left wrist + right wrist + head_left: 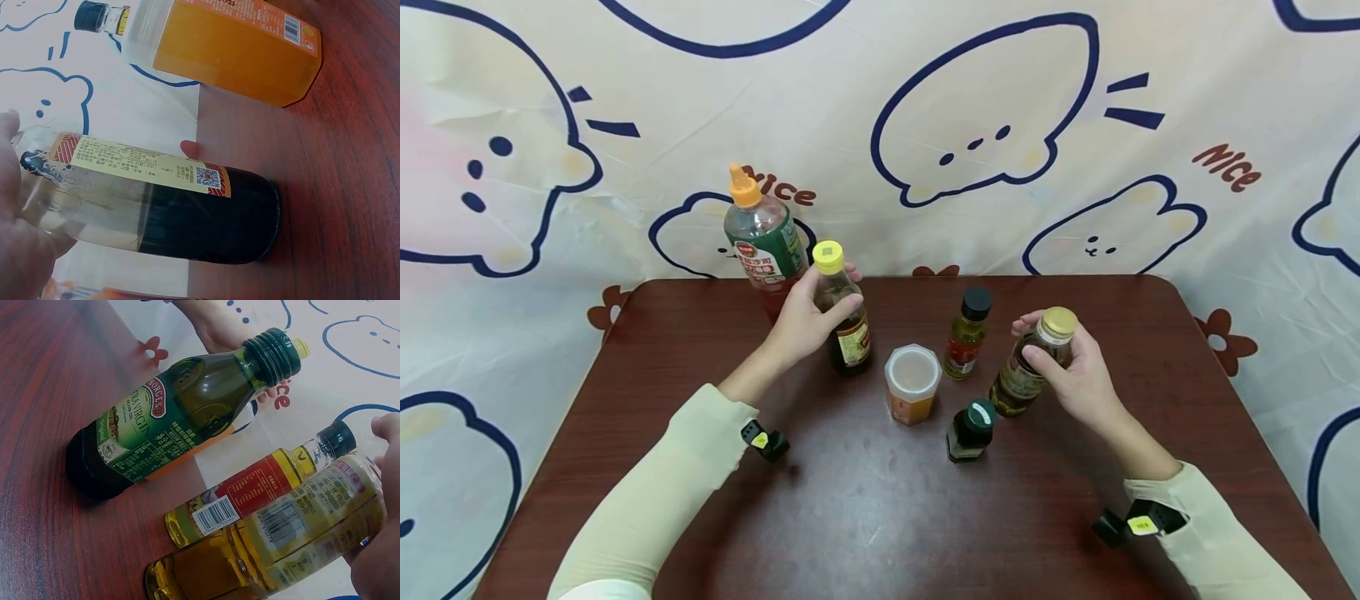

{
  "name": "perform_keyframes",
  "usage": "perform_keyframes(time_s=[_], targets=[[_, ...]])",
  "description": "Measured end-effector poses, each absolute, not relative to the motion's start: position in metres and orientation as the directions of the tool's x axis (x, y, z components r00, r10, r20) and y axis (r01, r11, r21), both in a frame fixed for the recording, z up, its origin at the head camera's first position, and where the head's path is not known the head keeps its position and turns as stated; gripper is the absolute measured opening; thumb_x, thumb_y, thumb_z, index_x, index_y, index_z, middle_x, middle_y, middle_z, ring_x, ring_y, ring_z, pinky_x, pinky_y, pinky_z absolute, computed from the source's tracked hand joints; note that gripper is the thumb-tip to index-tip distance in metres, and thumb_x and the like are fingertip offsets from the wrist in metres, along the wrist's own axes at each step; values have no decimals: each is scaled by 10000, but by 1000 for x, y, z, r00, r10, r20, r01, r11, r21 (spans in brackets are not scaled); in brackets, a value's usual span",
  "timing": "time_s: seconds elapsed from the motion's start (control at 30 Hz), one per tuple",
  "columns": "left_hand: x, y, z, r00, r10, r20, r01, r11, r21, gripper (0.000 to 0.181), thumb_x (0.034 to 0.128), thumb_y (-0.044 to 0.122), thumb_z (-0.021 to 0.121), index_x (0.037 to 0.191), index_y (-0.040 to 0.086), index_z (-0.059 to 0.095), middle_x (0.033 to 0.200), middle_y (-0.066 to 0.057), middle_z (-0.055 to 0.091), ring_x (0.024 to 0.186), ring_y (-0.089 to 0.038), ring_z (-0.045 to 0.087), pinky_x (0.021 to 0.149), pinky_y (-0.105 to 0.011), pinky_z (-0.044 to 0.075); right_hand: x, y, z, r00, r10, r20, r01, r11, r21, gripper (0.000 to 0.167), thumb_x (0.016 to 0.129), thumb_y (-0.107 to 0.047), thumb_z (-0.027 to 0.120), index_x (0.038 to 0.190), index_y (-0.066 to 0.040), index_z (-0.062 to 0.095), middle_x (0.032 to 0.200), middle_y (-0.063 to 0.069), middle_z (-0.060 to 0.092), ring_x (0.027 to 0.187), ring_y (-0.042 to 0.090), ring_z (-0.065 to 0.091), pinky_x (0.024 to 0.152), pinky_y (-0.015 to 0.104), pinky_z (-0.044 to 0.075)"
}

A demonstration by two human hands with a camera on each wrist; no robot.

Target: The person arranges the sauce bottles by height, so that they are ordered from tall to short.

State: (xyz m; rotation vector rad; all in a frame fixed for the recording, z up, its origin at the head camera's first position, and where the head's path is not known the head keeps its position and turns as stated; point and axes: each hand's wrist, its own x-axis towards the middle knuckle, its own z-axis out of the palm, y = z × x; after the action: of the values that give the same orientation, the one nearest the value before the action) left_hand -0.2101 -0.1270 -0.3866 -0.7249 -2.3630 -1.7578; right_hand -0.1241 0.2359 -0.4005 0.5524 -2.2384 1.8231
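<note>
Pale sleeves (658, 483) cross the counter (850, 533) toward its far edge; left hand (805, 325) grasps a yellow-capped bottle (853, 343), right hand (1081, 375) a gold-capped bottle (1019, 381), fingers high, likely for steadiness.

There are five bottles (852, 343), one jar (912, 408), two hands (805, 327), one table (850, 525).

Bare tabletop (805, 533) runs from the Borges olive oil bottle (970, 443) toward the near edge, leaving a wide passage between the forearms. More opens right of the right hand (1078, 379). The olive oil bottle and white-lidded jar (912, 404) block a straight reach from the front to the black-capped bottle (964, 342). A narrow gap separates the jar from the yellow-capped sauce bottle (852, 346). The orange-capped squeeze bottle (767, 246) crowds the left hand (812, 321); the patterned cloth (970, 225) bounds the back.
</note>
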Motion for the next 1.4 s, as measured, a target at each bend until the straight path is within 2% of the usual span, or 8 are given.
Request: perform_keyframes(time_s=[0.13,0.37,0.63,0.8,1.03,1.4], targets=[[-209,-126,-387,-885,312,346,424,232,876,390,990,69,659,1340,-19,510,1270,-191,647,1169,-290,621,970,-487,514,-124,237,-401,-906,-166,389,-414,167,-895,303,954,96,568,1253,124,526,1181,-15,682,1113,89,649,971,183,474],[-207,-124,-387,-889,292,352,422,222,879,374,1004,57,632,1338,-30,488,1273,-207,617,1215,-319,592,1042,-521,466,-124,237,-401,-908,-172,383,-410,162,-898,303,960,89,570,1259,103,531,1191,-32,679,1122,85,646,977,187,474],[-207,-121,-385,-891,285,353,419,220,881,370,1000,42,631,1330,-39,484,1277,-234,606,1223,-356,593,1061,-498,464,-125,237,-403,-906,-166,390,-414,151,-897,308,952,100,565,1258,103,539,1191,-6,682,1123,101,650,981,194,476],[-211,-118,-384,-892,283,353,419,221,881,387,1000,54,637,1334,-63,479,1278,-234,605,1217,-328,590,1065,-508,456,-125,238,-403,-903,-178,391,-418,155,-895,302,960,84,569,1261,86,541,1193,-24,678,1126,88,647,984,187,472],[-219,-112,-377,-882,274,383,447,231,864,368,1001,64,639,1325,-22,488,1239,-183,611,1191,-290,592,1051,-509,469,-125,238,-403,-901,-181,393,-421,155,-894,308,957,93,565,1264,87,541,1198,-28,677,1131,87,644,983,188,472],[-238,-104,-369,-889,250,384,441,240,865,380,1018,102,623,1351,-3,474,1276,-198,600,1200,-277,591,1040,-477,486,-125,235,-401,-906,-150,396,-416,146,-897,312,940,125,557,1251,108,547,1183,75,686,1112,125,658,967,197,482]])
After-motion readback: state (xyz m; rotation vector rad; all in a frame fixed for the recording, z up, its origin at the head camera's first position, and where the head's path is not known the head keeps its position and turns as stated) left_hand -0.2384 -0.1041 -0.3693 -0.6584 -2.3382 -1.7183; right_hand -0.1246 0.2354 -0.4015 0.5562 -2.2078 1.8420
